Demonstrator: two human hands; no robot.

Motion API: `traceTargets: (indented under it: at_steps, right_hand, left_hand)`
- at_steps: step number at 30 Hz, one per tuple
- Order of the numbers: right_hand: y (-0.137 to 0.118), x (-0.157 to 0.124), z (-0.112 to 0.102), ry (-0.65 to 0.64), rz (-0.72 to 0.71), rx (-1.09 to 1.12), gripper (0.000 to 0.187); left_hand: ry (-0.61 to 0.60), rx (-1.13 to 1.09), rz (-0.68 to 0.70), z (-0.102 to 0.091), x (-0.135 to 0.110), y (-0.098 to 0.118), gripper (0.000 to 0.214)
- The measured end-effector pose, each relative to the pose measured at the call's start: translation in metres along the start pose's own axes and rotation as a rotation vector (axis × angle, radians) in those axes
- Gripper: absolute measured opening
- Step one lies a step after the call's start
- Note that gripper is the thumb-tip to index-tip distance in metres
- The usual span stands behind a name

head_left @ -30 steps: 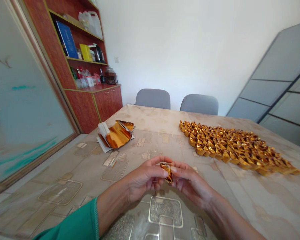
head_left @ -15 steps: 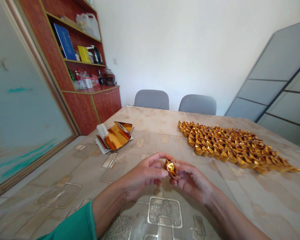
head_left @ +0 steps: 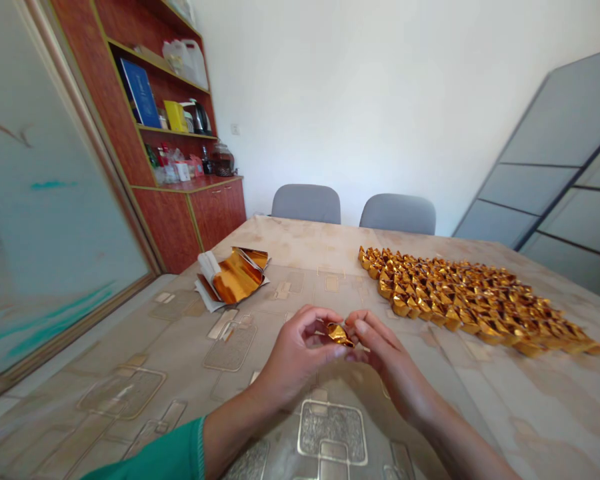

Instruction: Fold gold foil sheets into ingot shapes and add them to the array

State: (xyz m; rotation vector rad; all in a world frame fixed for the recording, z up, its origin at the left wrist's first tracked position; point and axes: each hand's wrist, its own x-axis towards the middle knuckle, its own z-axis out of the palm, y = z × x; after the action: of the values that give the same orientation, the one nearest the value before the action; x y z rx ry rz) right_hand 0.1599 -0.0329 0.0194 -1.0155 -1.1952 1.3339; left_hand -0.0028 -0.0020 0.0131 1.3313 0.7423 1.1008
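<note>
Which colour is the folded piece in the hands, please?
The folded piece is shiny gold, seen best in the head view.

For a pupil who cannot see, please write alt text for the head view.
A left hand holds a small gold piece, the right hand at its edge, above a patterned table; many folded pieces sit right, gold sheets left.

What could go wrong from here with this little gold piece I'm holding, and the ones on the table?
Crumpling: the small gold piece looks thin and foil-like, so a hard pinch from the left hand might dent it.

Slipping: it is held up in the fingers above the table, so a loose grip could drop it.

Knocking: the folded gold pieces sit closely packed, so a careless sweep of the right hand might disturb several.
</note>
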Motion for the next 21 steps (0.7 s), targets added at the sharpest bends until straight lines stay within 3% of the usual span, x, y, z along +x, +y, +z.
traceTargets:
  at_steps: [3, 7, 10, 16, 19, 21]
  right_hand:
    - [-0.002, -0.001, 0.004, 0.036, -0.042, -0.158, 0.022]
    - [-0.001, 0.000, 0.008, 0.110, -0.084, -0.292, 0.015]
    - [0.000, 0.001, 0.007, 0.132, -0.104, -0.319, 0.011]
    - [0.002, 0.001, 0.002, 0.059, -0.130, -0.316, 0.010]
    - [-0.001, -0.001, 0.002, 0.002, -0.133, -0.305, 0.013]
    - [-0.004, -0.002, 0.004, -0.051, -0.132, -0.283, 0.014]
  left_hand:
    - [0.040, 0.045, 0.020, 0.003, -0.001, -0.002, 0.029]
    - [-0.017, 0.023, 0.040, 0.007, -0.002, -0.006, 0.026]
    - [-0.041, -0.056, -0.024, 0.007, -0.002, -0.007, 0.029]
    - [-0.097, -0.110, -0.240, -0.001, -0.004, 0.007, 0.040]
    - [-0.133, -0.164, -0.299, -0.001, -0.004, 0.010, 0.031]
    - [-0.078, -0.181, -0.309, 0.000, -0.004, 0.008, 0.023]
